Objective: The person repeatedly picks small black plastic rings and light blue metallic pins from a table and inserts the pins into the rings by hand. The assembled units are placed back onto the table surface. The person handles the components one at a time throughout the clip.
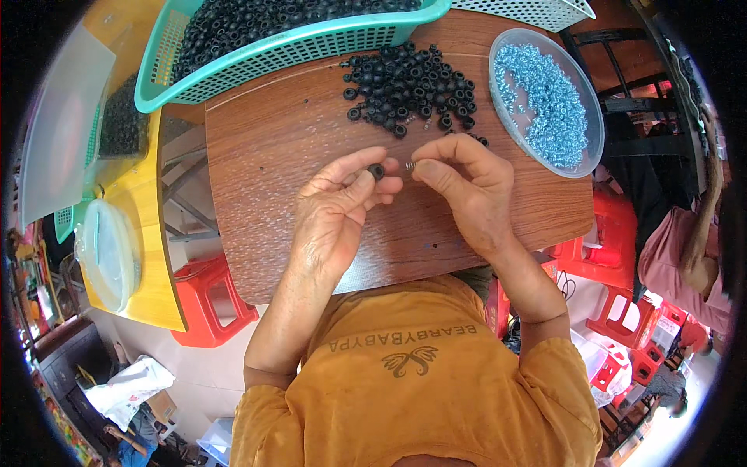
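My left hand (331,198) pinches a small black round part (377,170) with a hole in it, between thumb and fingers. Close to its right, my right hand (471,183) holds a tiny metal coil spring (409,166) between thumb and forefinger. The spring points toward the black part, with a small gap between the two. Both hands are above the brown wooden table (264,171). Just beyond them lies a loose pile of the same black parts (408,82).
A green plastic basket (311,56) full of black parts stands at the far left. At the far right is a round clear tub (594,128) of small shiny bluish pieces. A yellow table (152,257) and red stools (204,300) stand beside; another person (685,257) is at right.
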Motion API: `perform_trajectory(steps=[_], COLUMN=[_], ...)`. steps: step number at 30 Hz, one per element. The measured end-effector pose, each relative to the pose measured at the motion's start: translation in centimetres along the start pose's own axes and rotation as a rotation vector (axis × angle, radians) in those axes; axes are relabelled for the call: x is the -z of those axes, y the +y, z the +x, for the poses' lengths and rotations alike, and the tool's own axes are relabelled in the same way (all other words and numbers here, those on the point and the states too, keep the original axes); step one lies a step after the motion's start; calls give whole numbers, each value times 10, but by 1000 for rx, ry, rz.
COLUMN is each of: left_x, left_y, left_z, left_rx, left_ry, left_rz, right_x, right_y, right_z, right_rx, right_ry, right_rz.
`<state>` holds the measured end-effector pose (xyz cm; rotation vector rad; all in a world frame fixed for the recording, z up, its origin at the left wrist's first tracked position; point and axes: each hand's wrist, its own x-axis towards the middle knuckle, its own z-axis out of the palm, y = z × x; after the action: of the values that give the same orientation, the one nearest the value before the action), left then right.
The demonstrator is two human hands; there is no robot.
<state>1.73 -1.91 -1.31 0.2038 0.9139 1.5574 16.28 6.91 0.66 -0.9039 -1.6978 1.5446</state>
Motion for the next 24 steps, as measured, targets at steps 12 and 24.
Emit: perform_trajectory(steps=[12,24], left_x=[-3,-10], left_y=[-3,-14], left_z=[-2,-6], left_rx=[-46,-195], left_ry=[49,117], left_rz=[23,90], right_x=[-4,-17], right_y=[1,11], right_z=[-4,0], right_rx=[26,499], right_ry=[4,36], right_rz=[-11,-408])
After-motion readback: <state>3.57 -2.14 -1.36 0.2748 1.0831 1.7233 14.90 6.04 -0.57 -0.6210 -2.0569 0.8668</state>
